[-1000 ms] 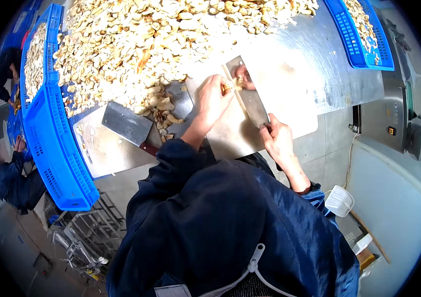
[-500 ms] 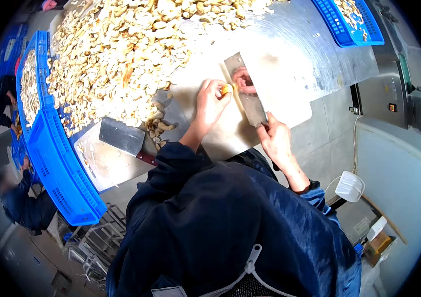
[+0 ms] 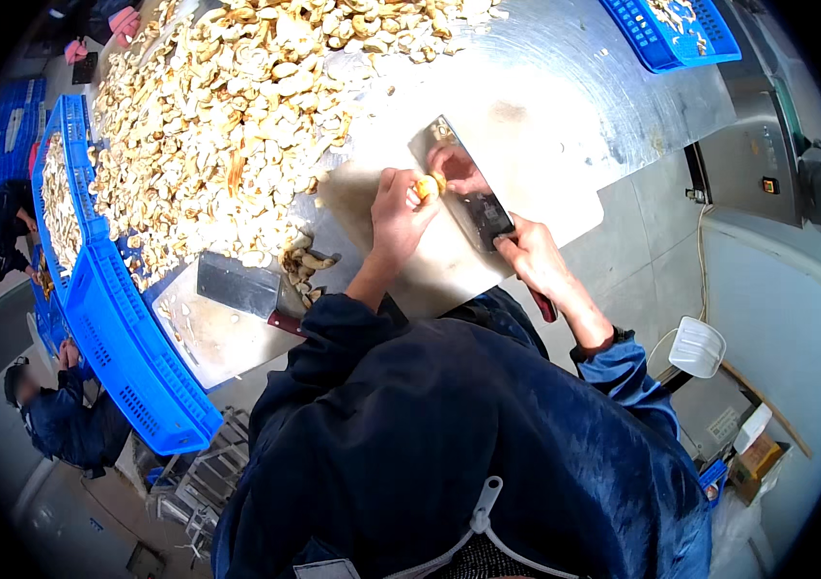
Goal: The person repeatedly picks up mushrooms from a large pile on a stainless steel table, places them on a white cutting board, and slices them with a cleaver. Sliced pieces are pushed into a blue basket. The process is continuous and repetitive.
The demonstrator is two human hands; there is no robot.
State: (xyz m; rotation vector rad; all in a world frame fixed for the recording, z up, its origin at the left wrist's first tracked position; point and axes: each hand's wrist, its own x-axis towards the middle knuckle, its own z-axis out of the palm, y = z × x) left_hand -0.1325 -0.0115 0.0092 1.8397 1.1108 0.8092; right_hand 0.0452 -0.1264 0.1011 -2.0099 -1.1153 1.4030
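My left hand (image 3: 401,214) pinches a small yellow-orange piece of what looks like mushroom (image 3: 427,188) above a pale cutting board (image 3: 555,217). In my right hand (image 3: 536,256) is a cleaver (image 3: 481,214), gripped where blade meets handle; its red handle end sticks out below the hand. The broad blade stands tilted beside the piece and mirrors my left fingers and the piece. Whether the edge touches the piece I cannot tell. Left of my left wrist lie a few darker mushroom pieces (image 3: 306,261).
A large heap of pale mushroom pieces (image 3: 227,125) covers the metal table's (image 3: 666,116) left side. A second cleaver (image 3: 236,283) rests on another board (image 3: 200,333). Blue crates stand at the left (image 3: 140,352) and far right (image 3: 671,39). Another person (image 3: 68,415) sits at far left.
The cleaver has tilted and its blade looks darker, with its handle end now showing. My left hand has turned slightly, still pinching the piece. The whole view has shifted a little.
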